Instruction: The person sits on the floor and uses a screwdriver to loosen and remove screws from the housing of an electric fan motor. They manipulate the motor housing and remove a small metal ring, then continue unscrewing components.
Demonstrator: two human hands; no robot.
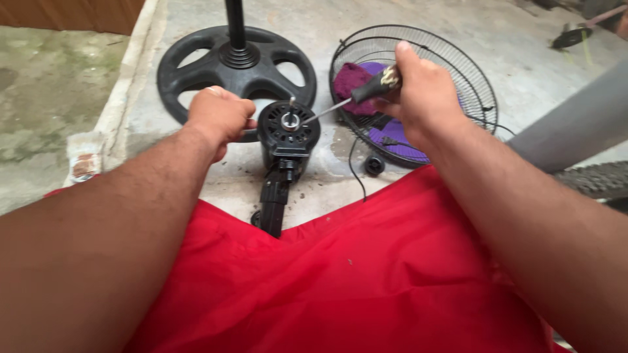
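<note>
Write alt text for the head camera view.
A right hand points a black-handled screwdriver at the black round fan motor housing, which the left hand steadies. A black wire fan guard and round black plastic stand base lie behind on concrete.

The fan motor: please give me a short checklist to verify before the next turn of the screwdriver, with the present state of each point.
1. Left hand steadies the fan motor: ok, it grips the housing's left side.
2. Right hand holds the screwdriver firmly: ok, fist closed on the handle.
3. Screwdriver tip seated in a screw: cannot tell, the tip is too small to see by the shaft.
4. Motor rests stably: cannot tell, its lower part is hidden behind the red cloth.
5. Fan grille and round stand base lie apart from the motor: ok.
</note>
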